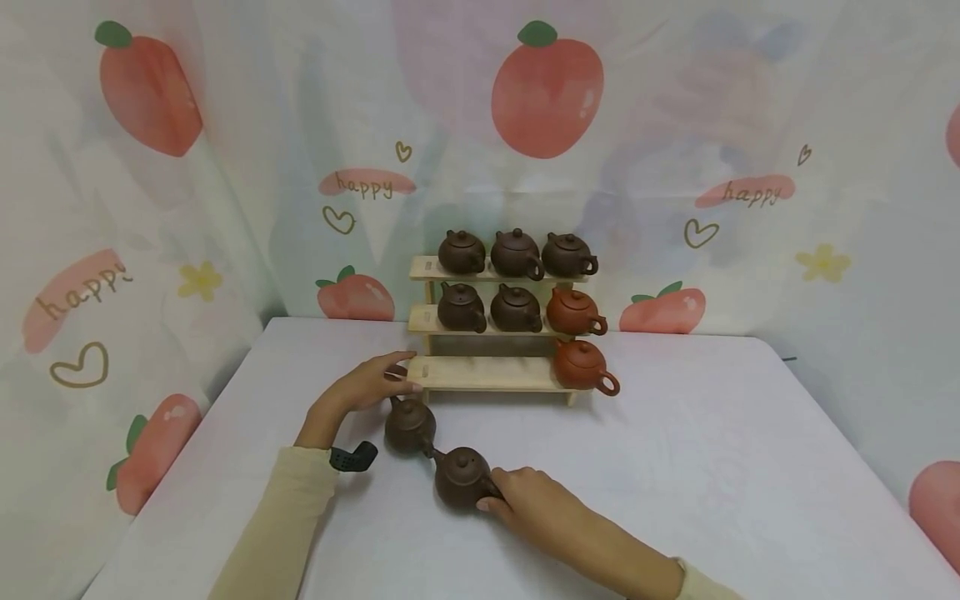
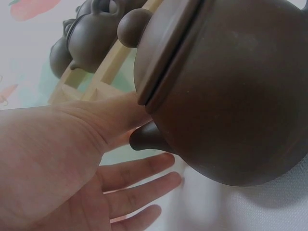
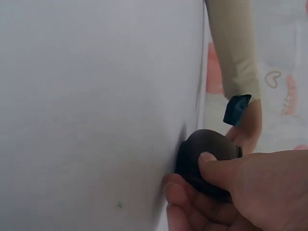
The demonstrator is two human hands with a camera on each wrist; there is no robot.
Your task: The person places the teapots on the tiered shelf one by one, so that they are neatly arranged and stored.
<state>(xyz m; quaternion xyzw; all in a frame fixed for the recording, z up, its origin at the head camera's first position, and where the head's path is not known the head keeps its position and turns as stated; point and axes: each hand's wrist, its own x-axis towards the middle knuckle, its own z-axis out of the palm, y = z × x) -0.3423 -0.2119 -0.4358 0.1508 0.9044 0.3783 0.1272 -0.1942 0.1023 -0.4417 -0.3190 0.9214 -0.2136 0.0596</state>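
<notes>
My right hand point(image 1: 536, 508) grips the handle of a dark brown teapot point(image 1: 461, 477) low over the white table, its spout pointing left. Just beyond that spout is another dark brown teapot point(image 1: 409, 427), close to the first. My left hand point(image 1: 369, 385) reaches past this second teapot to the left end of the shelf's bottom tier point(image 1: 487, 372). In the left wrist view the left fingers point(image 2: 139, 197) are extended beside the spout point(image 2: 144, 137) of the large near teapot point(image 2: 231, 96). Fingers of the right hand curl around the teapot point(image 3: 211, 144) in the right wrist view.
The three-tier wooden shelf carries three dark teapots point(image 1: 516, 252) on top. Two dark teapots point(image 1: 514, 308) and a reddish one point(image 1: 576, 311) stand on the middle tier. Another reddish teapot point(image 1: 581, 365) stands at the bottom right. Printed cloth point(image 1: 637, 167) surrounds the table.
</notes>
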